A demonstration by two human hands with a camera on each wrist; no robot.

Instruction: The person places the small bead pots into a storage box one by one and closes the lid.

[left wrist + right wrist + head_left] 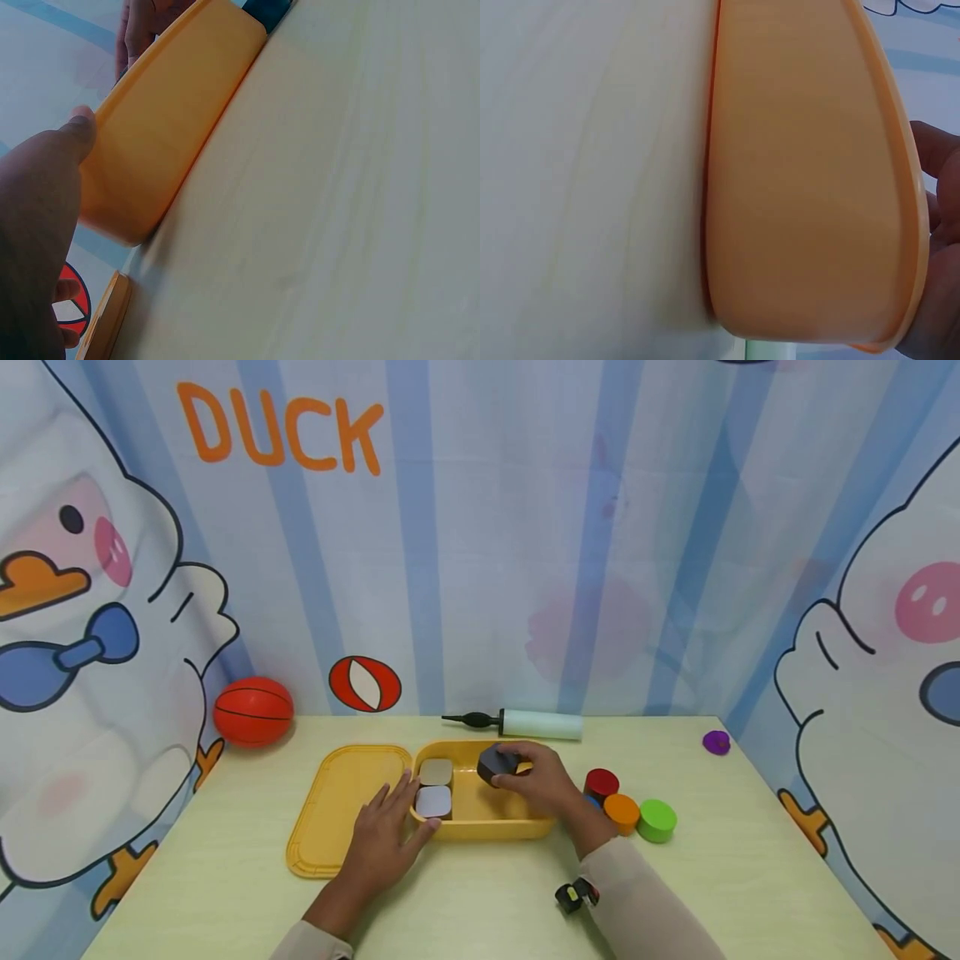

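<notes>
A dark grey hexagonal block (492, 764) is pinched between the thumb and fingers of my right hand (542, 778), over the inside of a yellow plastic box (495, 831). My left hand (384, 839) lies at the box's left end, fingers extended, its thumb touching the front left corner. Inside the box at the left, a beige block (435, 772) sits behind a white block (433, 802). In the left wrist view the left thumb (81, 127) presses the rim. The box's outer wall (810, 180) fills much of the right wrist view and hides the held block.
A yellow lid (348, 814) lies left of the box. Red (602, 783), orange (622, 814) and green (657, 821) blocks, plus a partly hidden blue one, stand at the right. Behind lies a hand pump (540, 724). A red ball (253, 712) and purple object (716, 742) sit farther out.
</notes>
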